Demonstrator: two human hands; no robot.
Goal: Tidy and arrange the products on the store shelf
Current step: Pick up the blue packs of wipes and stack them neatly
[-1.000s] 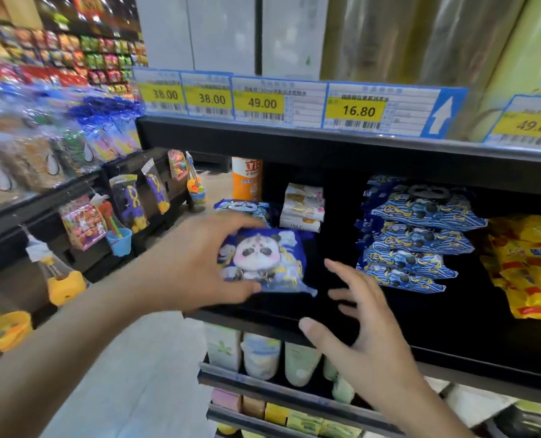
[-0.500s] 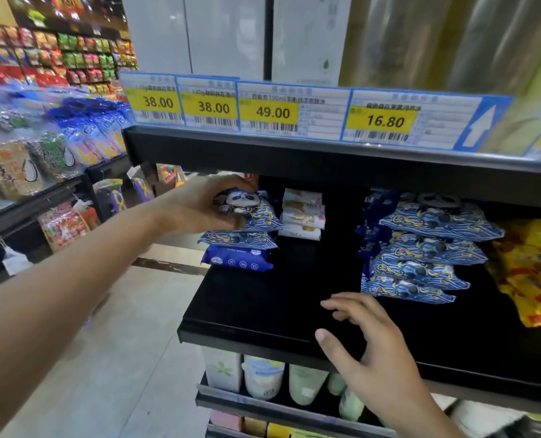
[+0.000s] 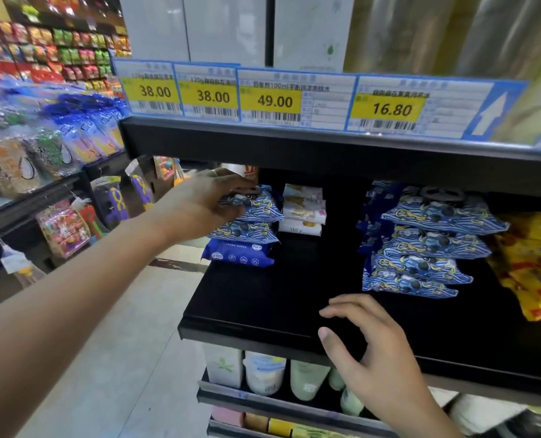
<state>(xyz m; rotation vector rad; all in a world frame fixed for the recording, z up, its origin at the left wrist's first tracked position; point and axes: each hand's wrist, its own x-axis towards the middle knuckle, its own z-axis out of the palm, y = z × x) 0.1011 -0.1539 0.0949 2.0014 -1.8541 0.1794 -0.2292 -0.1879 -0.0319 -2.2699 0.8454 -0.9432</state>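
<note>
From the head camera, four price tags run along the lip of the upper shelf: 38.00, a second 38.00, 49.00 (its blurred line includes "100ml") and 16.80, the last beside a white up arrow. On the black shelf below, the left hand reaches to the back left corner, its grip curled round the top blue wave-print pack, thumb under the near edge and fingers over the top. That pack lies on a second like it, which sits on a plain dark blue pack with white marks too small to read. Just right of this pile stands a stack of small white packs whose print is too small to make out. Well apart to the right is a taller leaning stack of the same wave-print packs, with yellow and red packs at the right edge. The shelf between the two blue piles and all along its front is bare black board. The right hand rests at the front edge, fingers spread and loosely bent, holding nothing. Pale bottles stand on the shelf beneath.
</note>
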